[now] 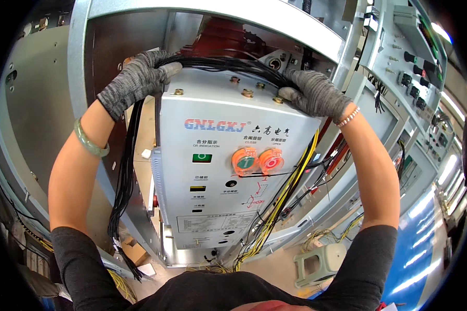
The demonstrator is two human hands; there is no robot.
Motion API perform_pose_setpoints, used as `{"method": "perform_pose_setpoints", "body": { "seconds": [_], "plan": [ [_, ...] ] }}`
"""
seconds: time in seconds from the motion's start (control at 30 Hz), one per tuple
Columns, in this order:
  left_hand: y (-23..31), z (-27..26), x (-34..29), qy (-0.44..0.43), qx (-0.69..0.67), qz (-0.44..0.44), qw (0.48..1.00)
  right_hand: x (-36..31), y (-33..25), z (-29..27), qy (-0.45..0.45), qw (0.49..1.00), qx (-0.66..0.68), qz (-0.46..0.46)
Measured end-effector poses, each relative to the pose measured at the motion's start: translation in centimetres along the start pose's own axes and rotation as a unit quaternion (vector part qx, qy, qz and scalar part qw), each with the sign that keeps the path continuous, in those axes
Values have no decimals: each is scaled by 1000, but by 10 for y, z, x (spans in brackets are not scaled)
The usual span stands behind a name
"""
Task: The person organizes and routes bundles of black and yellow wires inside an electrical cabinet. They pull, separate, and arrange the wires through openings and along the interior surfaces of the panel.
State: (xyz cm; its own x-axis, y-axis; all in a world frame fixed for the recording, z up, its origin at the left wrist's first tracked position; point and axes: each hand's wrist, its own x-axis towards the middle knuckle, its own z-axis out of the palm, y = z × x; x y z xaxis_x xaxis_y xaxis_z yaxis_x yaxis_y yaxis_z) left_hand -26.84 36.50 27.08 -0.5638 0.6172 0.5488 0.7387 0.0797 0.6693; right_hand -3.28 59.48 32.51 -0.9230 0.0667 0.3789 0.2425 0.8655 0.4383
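A bundle of thin black wires [223, 64] stretches across the back of the top of a light grey circuit breaker unit [223, 181]. My left hand [140, 80], in a grey knitted glove, is closed around the bundle beyond the unit's left top corner. From there the wires hang down along the unit's left side, their loose ends low down. At the right top corner my right hand [319, 94], gloved alike, is closed on the same bundle. Its fingertips are partly hidden. Bolts [247, 93] stand on the unit's top between my hands.
A metal cabinet frame [218, 8] surrounds the unit. Yellow and black wires [290, 192] run down its front right side. Two orange-covered buttons [258, 161] sit on the front panel. A pale green stool [319, 263] stands on the floor at the lower right, near a blue surface [412, 264].
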Motion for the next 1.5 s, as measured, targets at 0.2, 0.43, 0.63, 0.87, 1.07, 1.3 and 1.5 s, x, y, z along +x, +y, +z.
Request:
{"method": "perform_pose_setpoints", "body": {
  "seconds": [0.2, 0.43, 0.63, 0.87, 1.07, 1.3, 1.5],
  "plan": [
    [9, -4, 28, -74, 98, 29, 992, 21, -16, -1, -24, 999, -25, 36],
    [28, 0, 46, -172, 177, 140, 959, 15, -14, 5, -16, 999, -7, 42],
    [11, -2, 50, -146, 265, 146, 942, -18, -6, -16, 99, 995, 15, -2],
    [28, 1, 53, -216, 221, 155, 938, -22, 4, -4, 74, 996, 27, 52],
    [26, 2, 52, -191, 168, 153, 955, -11, -5, -2, 0, 996, -90, 22],
    [43, 10, 50, -65, 190, 95, 975, 0, -14, -1, -4, 993, -105, 45],
    [41, 0, 34, -116, 116, 65, 984, 13, -12, 6, -20, 993, -105, 45]
  ]
}}
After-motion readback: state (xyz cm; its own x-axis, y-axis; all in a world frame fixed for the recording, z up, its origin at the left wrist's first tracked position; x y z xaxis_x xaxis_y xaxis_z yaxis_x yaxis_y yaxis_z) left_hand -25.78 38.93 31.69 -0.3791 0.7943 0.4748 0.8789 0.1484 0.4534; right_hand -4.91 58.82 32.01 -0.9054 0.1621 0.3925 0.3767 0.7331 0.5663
